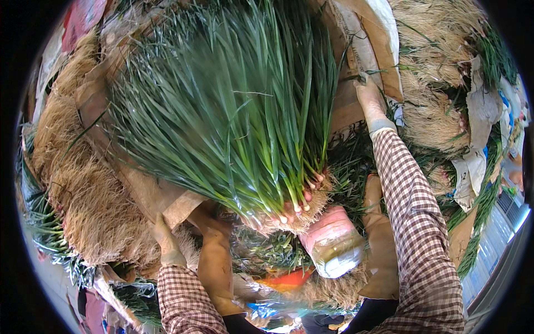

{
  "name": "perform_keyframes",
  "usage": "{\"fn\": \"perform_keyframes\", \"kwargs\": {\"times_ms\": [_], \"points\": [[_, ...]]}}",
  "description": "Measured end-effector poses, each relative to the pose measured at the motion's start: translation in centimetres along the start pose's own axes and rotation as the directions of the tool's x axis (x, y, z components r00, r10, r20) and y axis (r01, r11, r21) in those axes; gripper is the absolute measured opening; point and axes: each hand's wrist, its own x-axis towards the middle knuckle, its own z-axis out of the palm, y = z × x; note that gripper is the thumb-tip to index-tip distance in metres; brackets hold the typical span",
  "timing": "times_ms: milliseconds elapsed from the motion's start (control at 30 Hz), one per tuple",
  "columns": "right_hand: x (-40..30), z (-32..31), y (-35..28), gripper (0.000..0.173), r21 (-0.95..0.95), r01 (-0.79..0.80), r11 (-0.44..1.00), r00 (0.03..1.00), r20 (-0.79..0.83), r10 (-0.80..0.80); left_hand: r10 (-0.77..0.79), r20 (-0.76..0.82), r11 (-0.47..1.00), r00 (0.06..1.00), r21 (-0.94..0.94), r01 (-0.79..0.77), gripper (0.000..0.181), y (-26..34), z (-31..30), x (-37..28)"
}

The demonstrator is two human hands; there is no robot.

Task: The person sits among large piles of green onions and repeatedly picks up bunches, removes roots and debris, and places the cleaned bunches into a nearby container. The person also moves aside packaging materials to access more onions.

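A large fan of green allium stalks (pixel 233 104), with pale pinkish bulb ends and tan roots (pixel 308 208), lies before me with its leaves pointing away. Under it spreads brown paper sheeting (pixel 179 204), whose edges show on both sides. My left hand (pixel 166 240) pinches the near left corner of this sheeting. On the far right, my right hand (pixel 370 98) grips the edge of a paper sack (pixel 354 46) that bears printing. Leaf tips hide part of that grip. The root ends rest close to a pink and clear roll (pixel 333 242), seemingly packing tape.
Rooty bundles lie stacked at left (pixel 91 200) and right (pixel 434 83), roots facing inward. My lower legs, left (pixel 215 259) and right (pixel 379 246), flank the roll. Loose green leaves (pixel 271 250) litter the ground. A printed sack scrap (pixel 465 179) hangs at right.
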Motion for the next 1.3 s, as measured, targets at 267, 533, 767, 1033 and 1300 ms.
{"fn": "perform_keyframes", "kwargs": {"times_ms": [267, 533, 767, 1033, 1300], "points": [[0.0, 0.6, 3.0, 0.066, -0.122, -0.192, 0.974, 0.971, 0.121, 0.207, 0.198, -0.065, 0.979, 0.978, 0.071, -0.193, 0.051, 6.2, 1.9, -4.6], [-3.9, -1.3, -2.7, 0.054, 0.027, -0.073, 0.997, 0.995, 0.066, 0.071, 0.266, 0.172, 0.958, 0.948, -0.154, -0.241, 0.035, 8.7, 2.4, -8.4], [-9.1, -0.6, -6.8, 0.034, 0.455, -0.043, 0.890, 0.980, 0.191, -0.050, 0.078, 0.243, 0.925, 0.967, -0.378, 0.021, 0.021, 9.4, 3.0, -10.4], [-21.0, -6.5, -16.1, 0.033, 0.716, -0.102, 0.691, 0.978, 0.197, -0.061, -0.048, 0.410, 0.820, 0.911, -0.505, 0.270, 0.015, 16.0, 3.4, -19.1], [-35.3, -14.4, -25.6, 0.049, 0.757, 0.048, 0.651, 0.899, 0.251, -0.358, 0.204, 0.582, 0.940, 0.787, -0.341, 0.008, 0.011, 25.3, 0.1, -28.6]]}}
